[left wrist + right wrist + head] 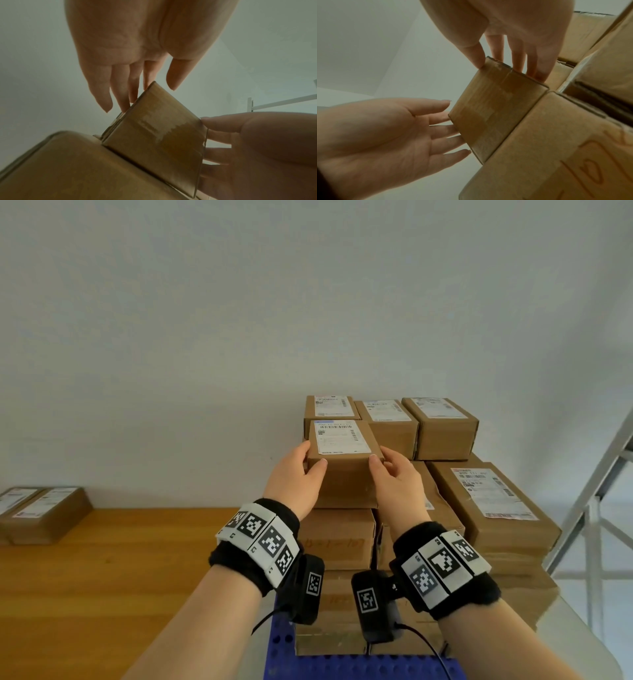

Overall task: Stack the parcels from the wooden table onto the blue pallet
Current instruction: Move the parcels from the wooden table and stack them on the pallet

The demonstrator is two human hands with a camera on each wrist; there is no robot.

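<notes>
A small brown parcel [339, 440] with a white label sits on the front left top of the stack, on a larger box [342, 535]. My left hand [311, 458] lies against its left side, fingers straight and thumb at the front edge. My right hand [381, 455] touches its right side, thumb on the front corner. In the left wrist view, straight fingertips [123, 106] meet the parcel [157, 135]. In the right wrist view, the thumb presses the parcel [494, 105] at its corner. The blue pallet [342, 667] shows below the stack.
Three small labelled parcels [387, 419] stand behind the held one, and a large labelled box [493, 501] lies to the right. The wooden table [120, 559] stretches left, with two parcels [44, 511] at its far left. A grey metal frame [596, 491] stands at the right.
</notes>
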